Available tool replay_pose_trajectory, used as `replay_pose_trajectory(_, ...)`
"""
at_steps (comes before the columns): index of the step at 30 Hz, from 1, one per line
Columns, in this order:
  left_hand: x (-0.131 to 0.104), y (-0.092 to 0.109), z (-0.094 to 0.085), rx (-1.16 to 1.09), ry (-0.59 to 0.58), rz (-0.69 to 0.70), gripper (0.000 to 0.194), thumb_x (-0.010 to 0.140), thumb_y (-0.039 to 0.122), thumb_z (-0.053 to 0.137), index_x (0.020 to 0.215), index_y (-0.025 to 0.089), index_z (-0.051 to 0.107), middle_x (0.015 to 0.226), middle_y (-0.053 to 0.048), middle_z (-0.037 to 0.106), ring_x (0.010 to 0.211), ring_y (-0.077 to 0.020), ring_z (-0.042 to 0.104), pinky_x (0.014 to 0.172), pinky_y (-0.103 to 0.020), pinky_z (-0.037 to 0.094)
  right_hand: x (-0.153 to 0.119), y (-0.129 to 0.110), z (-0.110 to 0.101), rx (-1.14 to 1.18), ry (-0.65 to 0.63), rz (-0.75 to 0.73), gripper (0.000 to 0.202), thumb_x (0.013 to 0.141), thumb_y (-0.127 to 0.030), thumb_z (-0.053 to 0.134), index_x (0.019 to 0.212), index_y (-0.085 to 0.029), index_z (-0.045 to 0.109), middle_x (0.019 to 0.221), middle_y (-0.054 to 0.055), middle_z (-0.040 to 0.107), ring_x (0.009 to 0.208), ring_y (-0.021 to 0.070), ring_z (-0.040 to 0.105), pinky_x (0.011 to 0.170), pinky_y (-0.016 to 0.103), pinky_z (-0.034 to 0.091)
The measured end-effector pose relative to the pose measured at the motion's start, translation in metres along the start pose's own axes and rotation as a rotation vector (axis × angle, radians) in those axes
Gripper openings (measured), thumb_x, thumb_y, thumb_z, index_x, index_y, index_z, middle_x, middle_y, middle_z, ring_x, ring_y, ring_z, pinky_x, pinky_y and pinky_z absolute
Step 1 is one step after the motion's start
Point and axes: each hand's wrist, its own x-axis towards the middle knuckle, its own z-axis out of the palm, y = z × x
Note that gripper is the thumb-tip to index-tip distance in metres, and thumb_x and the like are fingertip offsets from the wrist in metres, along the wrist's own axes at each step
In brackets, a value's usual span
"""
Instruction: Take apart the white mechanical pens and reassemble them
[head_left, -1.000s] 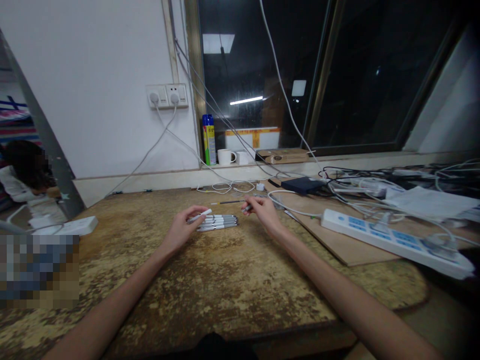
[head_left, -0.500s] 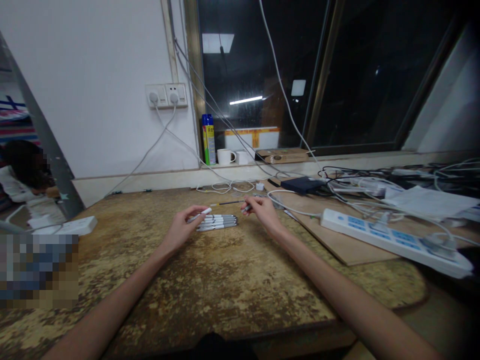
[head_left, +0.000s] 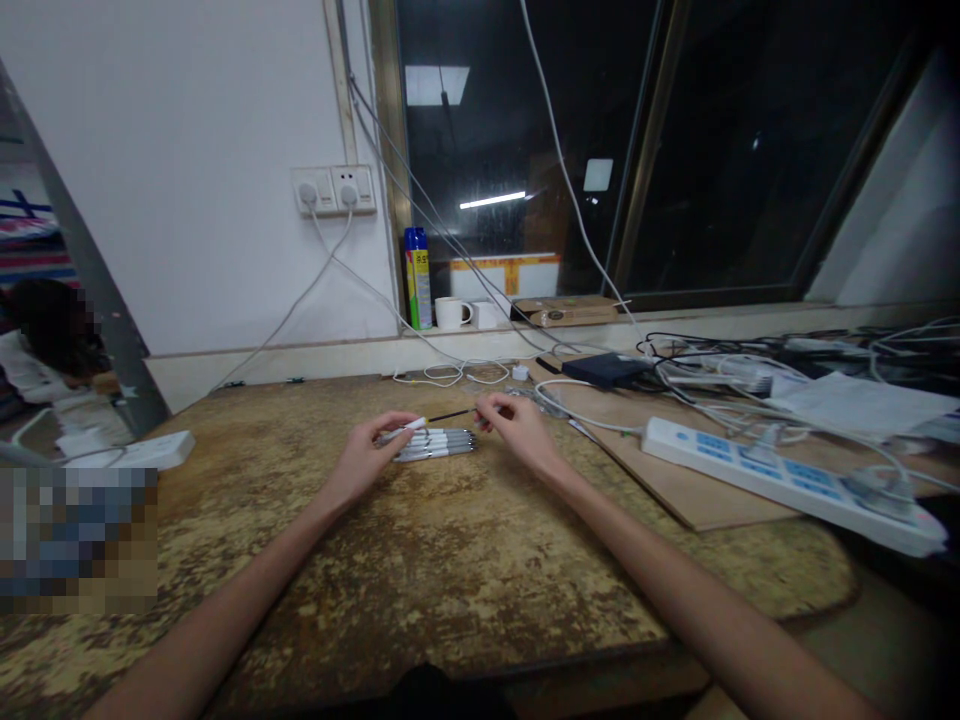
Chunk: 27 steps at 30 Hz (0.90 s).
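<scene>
My left hand (head_left: 375, 443) pinches a white pen barrel (head_left: 415, 424), its open end pointing right. My right hand (head_left: 512, 425) is closed on a thin dark ink refill (head_left: 452, 414), whose left tip is at the mouth of the barrel. Something small and grey also shows between the right fingers, too small to make out. Several white and grey pens (head_left: 439, 446) lie side by side on the worn wooden table (head_left: 420, 560), just below and between my hands.
On the right, a white power strip (head_left: 787, 483) rests across a brown board (head_left: 675, 485) with tangled cables and papers. A dark blue box (head_left: 606, 370) sits behind. A spray can (head_left: 418, 280) and white mug (head_left: 452, 313) stand on the sill. A person (head_left: 56, 340) is at far left.
My right hand has moved a little left with the refill, bringing its tip to the barrel. My left hand has hardly moved.
</scene>
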Motion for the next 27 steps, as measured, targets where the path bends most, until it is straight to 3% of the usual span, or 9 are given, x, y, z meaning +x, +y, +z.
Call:
replay_pose_trajectory(5,-0.002,0.004,-0.001,0.047,0.0,0.02,0.034,0.088,0.044,0.063,0.111,0.022,0.076,0.114,-0.007,0.075,0.105,-0.0262,0.068,0.097,-0.037,0.05,-0.004,-0.008,0.004,-0.076,-0.041,-0.165,0.021,0.09,-0.039,0.06,0.09,-0.022,0.074,0.092,0.005,0.073,0.087,0.0205,0.067,0.08,0.031,0.051)
replay_pose_trajectory(9,-0.003,0.008,-0.001,0.081,-0.016,0.044,0.033,0.088,0.043,0.062,0.11,0.023,0.077,0.114,-0.006,0.075,0.107,-0.0269,0.067,0.099,-0.039,0.05,-0.006,-0.01,0.008,-0.051,-0.09,-0.206,0.019,0.089,-0.033,0.06,0.096,-0.023,0.074,0.099,0.006,0.072,0.094,0.0205,0.066,0.082,0.032,0.052)
replay_pose_trajectory(27,-0.005,0.016,-0.001,0.102,-0.054,0.074,0.03,0.09,0.04,0.063,0.11,0.023,0.077,0.114,-0.007,0.075,0.104,-0.0242,0.069,0.097,-0.036,0.05,-0.006,-0.003,0.011,0.079,-0.208,0.004,0.031,0.087,-0.045,0.064,0.088,-0.016,0.073,0.083,0.006,0.073,0.076,0.0185,0.065,0.072,0.029,0.05)
